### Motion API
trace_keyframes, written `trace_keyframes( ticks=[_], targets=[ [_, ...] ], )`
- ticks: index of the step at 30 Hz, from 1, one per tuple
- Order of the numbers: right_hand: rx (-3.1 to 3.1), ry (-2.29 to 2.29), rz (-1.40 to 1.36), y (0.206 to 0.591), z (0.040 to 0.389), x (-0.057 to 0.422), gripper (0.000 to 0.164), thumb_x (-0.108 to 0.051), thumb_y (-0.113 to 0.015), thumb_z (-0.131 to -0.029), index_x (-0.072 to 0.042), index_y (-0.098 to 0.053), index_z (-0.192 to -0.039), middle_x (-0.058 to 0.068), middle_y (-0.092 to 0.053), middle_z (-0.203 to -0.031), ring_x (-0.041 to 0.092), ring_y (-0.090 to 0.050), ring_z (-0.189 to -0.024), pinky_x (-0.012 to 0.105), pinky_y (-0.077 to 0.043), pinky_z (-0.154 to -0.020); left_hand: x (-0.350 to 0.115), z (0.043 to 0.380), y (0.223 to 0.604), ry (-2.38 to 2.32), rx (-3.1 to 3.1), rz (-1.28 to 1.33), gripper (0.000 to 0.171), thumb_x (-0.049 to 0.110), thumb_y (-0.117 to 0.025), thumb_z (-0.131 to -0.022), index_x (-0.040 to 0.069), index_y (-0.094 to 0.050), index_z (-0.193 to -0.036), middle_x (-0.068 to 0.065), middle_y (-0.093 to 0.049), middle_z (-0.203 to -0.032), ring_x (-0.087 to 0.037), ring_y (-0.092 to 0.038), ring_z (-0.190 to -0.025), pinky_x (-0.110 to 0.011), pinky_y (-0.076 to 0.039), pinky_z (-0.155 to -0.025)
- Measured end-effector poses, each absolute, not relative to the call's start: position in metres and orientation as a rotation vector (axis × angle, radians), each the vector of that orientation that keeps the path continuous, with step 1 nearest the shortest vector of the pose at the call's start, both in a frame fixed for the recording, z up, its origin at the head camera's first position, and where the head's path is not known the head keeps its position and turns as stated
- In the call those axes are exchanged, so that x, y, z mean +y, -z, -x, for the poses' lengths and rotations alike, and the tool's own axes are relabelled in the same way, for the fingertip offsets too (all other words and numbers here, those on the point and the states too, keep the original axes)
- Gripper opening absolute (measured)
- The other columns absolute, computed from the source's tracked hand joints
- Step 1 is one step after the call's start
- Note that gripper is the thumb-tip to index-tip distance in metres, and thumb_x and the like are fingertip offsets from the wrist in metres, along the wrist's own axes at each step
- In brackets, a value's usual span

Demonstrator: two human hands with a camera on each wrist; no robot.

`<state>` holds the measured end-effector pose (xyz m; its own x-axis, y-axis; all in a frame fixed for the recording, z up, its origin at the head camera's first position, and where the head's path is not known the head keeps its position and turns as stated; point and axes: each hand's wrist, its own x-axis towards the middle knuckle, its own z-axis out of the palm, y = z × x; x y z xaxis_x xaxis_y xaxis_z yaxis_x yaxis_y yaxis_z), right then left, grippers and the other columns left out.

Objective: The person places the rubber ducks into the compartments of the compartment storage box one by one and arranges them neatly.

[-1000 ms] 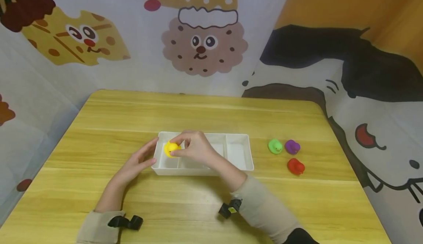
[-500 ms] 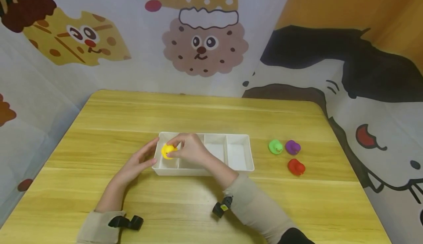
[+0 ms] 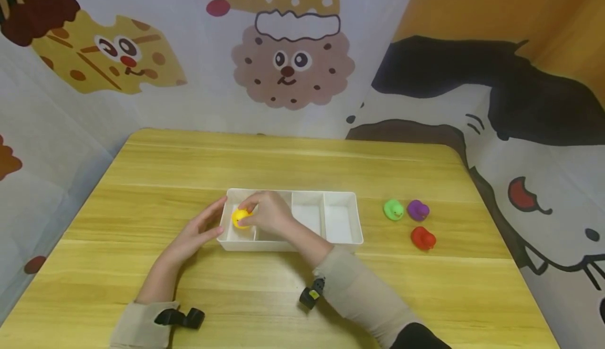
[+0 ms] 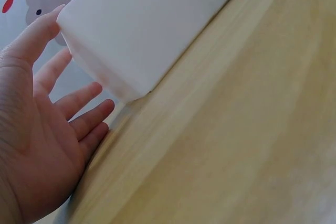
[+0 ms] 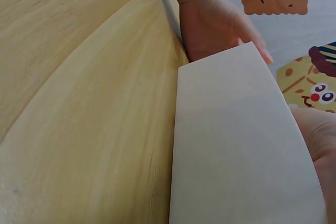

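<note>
A white divided tray (image 3: 342,220) stands on the table, its long side facing me. In its leftmost compartment is a yellow toy duck (image 3: 239,219), pinched between the thumb and fingers of my right hand (image 3: 271,213). My left hand (image 3: 193,237) steadies the tray's left end, thumb and fingertips at its rim and wall. The left wrist view shows that hand's fingers (image 4: 79,99) spread and mostly straight beside the tray's end. In the right wrist view the tray's wall (image 5: 236,140) hides the duck and most of my right hand (image 5: 319,137).
To the right of the tray lie a green toy duck (image 3: 394,210), a purple toy duck (image 3: 418,210) and a red toy duck (image 3: 423,239). A cloth with cartoon prints (image 3: 189,113) hangs behind the wooden table (image 3: 283,165).
My right hand has moved slightly left and down with the yellow duck, lower into the leftmost compartment. The left hand, the tray and the other ducks have stayed in place.
</note>
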<state>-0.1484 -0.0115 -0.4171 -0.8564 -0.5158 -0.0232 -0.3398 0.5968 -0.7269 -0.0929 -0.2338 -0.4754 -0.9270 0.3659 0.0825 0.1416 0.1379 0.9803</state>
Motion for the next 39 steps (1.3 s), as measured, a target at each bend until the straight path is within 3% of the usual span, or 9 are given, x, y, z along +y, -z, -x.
trace_keyframes(
  ticks=[23,39],
  targets=[
    [2.633,0.818,0.703,0.413,0.151,-0.023,0.028,-0.030,-0.086,-0.071,-0.020,-0.076,-0.095,-0.013,-0.066,-0.082,0.003,-0.056,-0.075,0.018,-0.045,-0.065,-0.235,0.094,0.475,-1.883,2.244,-0.517,0.063,0.000,-0.052,-0.096,0.008,-0.025,-0.152,-0.022,-0.027,-0.152,-0.044,-0.027,-0.134,-0.067,-0.020,-0.102],
    [2.645,0.925,0.701,0.412,0.149,-0.014,0.037,-0.033,-0.083,-0.074,-0.020,-0.074,-0.107,-0.012,-0.068,-0.089,0.006,-0.059,-0.085,0.023,-0.046,-0.073,-0.233,0.092,0.474,-1.886,2.233,-0.496,0.063,0.002,-0.053,-0.096,0.010,-0.026,-0.152,-0.022,-0.027,-0.152,-0.042,-0.026,-0.135,-0.065,-0.019,-0.104]
  ],
)
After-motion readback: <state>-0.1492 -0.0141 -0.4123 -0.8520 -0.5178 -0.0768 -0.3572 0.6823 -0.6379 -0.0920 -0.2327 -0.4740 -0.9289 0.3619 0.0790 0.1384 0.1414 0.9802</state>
